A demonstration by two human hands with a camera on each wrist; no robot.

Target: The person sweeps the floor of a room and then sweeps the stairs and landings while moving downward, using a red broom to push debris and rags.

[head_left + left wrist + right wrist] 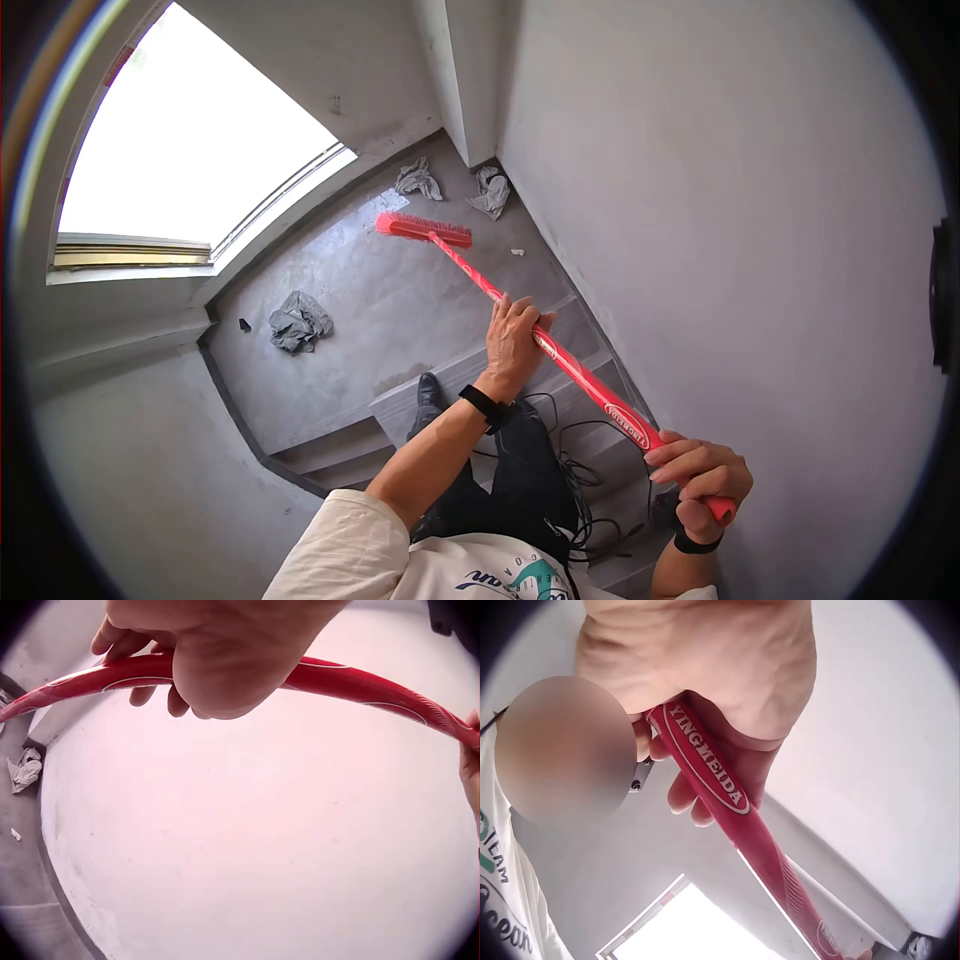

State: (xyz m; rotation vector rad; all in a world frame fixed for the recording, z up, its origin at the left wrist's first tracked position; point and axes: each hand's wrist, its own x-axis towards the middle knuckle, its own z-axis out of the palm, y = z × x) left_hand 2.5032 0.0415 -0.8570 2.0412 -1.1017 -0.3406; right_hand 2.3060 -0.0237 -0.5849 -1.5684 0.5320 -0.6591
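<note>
A red broom point(590, 385) slants across the head view, its bristled head point(425, 230) over the grey landing floor and its handle running back toward the person. My left hand point(513, 345) grips the handle around its middle; in the left wrist view the palm covers part of the red handle point(337, 681). Near the handle's end my right hand point(705, 472) holds on, with the tip poking out beyond the fingers. Close to that hand, the right wrist view shows white lettering on the handle point(709, 761). Crumpled pale cloths point(418, 180) lie just past the broom head.
A crumpled grey cloth point(300, 322) and a small dark piece point(245, 325) lie on the landing's left side. One white scrap point(517, 252) is near the right wall point(720, 200). Steps point(345, 447) drop from the landing, and black cable point(590, 480) coils beside the legs. A bright window point(200, 140) is upper left.
</note>
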